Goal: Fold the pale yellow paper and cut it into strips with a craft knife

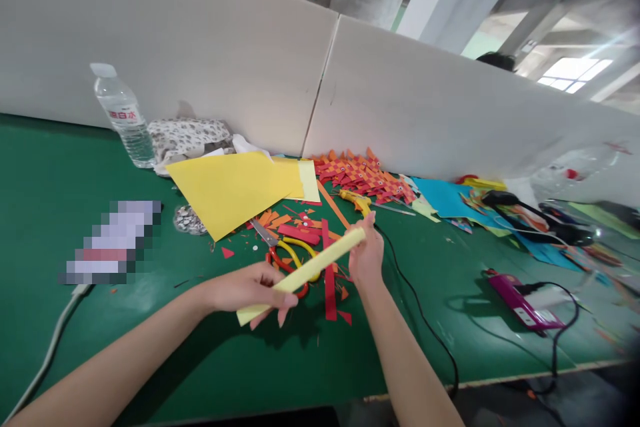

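Note:
A pale yellow paper strip [323, 259] slants between my two hands above the green table. Its lower left end is gripped by my left hand [257, 290], thumb on top. My right hand [367, 250] pinches the upper right end. Under the strip lie scissors [295, 257] with red and yellow handles, among red and orange paper scraps [330, 290]. Just beyond my right hand is a yellow glue gun [355, 200] with a black cord. Larger yellow paper sheets [235, 187] lie behind my left hand.
At the back is a pile of red-orange checked paper pieces [357, 173] by a white partition [220, 47]. A water bottle [125, 117] and a blurred-out phone [115, 240] are left. Blue paper [450, 200] and a purple power strip [525, 303] are right.

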### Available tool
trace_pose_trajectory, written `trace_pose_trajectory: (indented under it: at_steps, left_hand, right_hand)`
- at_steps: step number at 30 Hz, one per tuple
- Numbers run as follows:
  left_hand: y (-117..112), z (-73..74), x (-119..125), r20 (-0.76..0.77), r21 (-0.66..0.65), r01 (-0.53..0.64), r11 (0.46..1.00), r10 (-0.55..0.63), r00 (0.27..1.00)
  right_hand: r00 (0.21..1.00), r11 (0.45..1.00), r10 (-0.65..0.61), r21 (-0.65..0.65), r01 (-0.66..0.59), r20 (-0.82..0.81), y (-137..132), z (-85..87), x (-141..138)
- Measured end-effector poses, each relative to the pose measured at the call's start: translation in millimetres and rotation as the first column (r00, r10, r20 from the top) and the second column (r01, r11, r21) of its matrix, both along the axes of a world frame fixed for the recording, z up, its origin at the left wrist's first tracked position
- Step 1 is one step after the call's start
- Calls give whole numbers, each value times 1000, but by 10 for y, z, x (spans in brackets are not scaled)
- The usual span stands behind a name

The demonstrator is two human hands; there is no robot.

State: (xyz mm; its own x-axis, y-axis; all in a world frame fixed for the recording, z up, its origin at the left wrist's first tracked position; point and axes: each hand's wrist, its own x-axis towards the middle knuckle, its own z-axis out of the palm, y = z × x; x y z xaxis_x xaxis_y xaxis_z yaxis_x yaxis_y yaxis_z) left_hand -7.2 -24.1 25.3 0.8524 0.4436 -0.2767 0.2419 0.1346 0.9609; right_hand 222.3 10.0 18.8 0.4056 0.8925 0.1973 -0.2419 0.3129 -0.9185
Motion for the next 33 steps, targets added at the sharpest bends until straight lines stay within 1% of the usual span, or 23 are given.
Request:
trace_pose_trajectory:
  at_steps: [1, 2, 3, 4, 6, 7, 8, 9, 10, 11, 13, 15, 17, 19, 22, 23, 25, 27, 28, 29, 30, 31, 33]
  left_hand:
    - [5, -9, 21, -15, 59, -104, 993, 106, 994]
    - [11, -19, 40, -33, 140, -206, 969, 212, 977]
    - [15, -30, 56, -55, 243, -284, 928, 305, 951]
    - [17, -41, 67, -77, 362, -328, 873, 379, 922]
    - [12, -62, 80, -114, 574, -328, 750, 470, 875]
    - [7, -71, 82, -125, 640, -306, 704, 489, 864]
    - [1, -79, 83, -126, 670, -292, 682, 492, 861]
    - [-5, -86, 83, -118, 666, -294, 686, 485, 866]
    - [-10, -93, 84, -97, 632, -314, 708, 474, 875]
    - [-14, -100, 85, -71, 573, -342, 744, 462, 884]
    - [-18, -113, 95, -26, 408, -404, 819, 453, 891]
    - [-19, -116, 113, -6, 247, -443, 862, 458, 889]
    - [-20, -104, 135, 12, 115, -470, 875, 471, 882]
    - [-21, -82, 155, 39, 7, -490, 872, 489, 871]
    - [-17, -69, 171, 84, -88, -513, 854, 519, 850]
    - [-12, -77, 171, 101, -86, -526, 846, 533, 840]
    - [-1, -109, 165, 134, -28, -566, 824, 565, 814]
    - [10, -150, 151, 153, 114, -604, 789, 587, 795]
    - [14, -168, 143, 152, 210, -618, 757, 599, 786]
    - [17, -182, 136, 143, 305, -622, 721, 611, 779]
    - [17, -191, 130, 128, 393, -615, 684, 622, 773]
    - [15, -197, 126, 107, 467, -599, 651, 630, 769]
    - [7, -202, 123, 57, 566, -550, 614, 637, 769]
  right_hand:
    - [997, 998, 67, -15, -67, 27, -30, -21, -55]
    - [986, 988, 151, -41, -148, 71, -62, -44, -122]
    - [965, 971, 233, -75, -225, 121, -95, -67, -194]
    - [937, 951, 301, -122, -283, 175, -126, -88, -264]
    - [880, 910, 394, -245, -333, 267, -172, -118, -379]
    - [862, 896, 416, -294, -333, 289, -184, -127, -418]
    - [855, 885, 429, -325, -333, 292, -190, -131, -444]
    - [857, 879, 436, -336, -340, 275, -191, -131, -458]
    - [860, 870, 450, -334, -363, 240, -188, -127, -463]
    - [860, 858, 472, -325, -398, 192, -185, -119, -460]
    - [847, 826, 523, -302, -476, 94, -187, -92, -443]
    - [819, 788, 574, -282, -547, 17, -206, -56, -423]
    - [791, 759, 611, -254, -599, -36, -236, -21, -409]
    - [776, 747, 626, -229, -624, -72, -257, 1, -403]
    - [798, 771, 598, -218, -598, -73, -243, -13, -405]
    - [819, 795, 572, -214, -568, -48, -226, -28, -407]
    - [887, 874, 461, -184, -449, 31, -189, -64, -411]
    - [953, 959, 273, -116, -258, 130, -169, -88, -412]
    - [965, 980, 193, -81, -181, 179, -170, -92, -412]
    - [961, 988, 155, -61, -144, 231, -180, -90, -413]
    - [945, 986, 164, -63, -152, 283, -195, -85, -416]
    - [919, 976, 218, -91, -199, 329, -212, -80, -421]
    - [844, 924, 381, -197, -329, 377, -240, -79, -438]
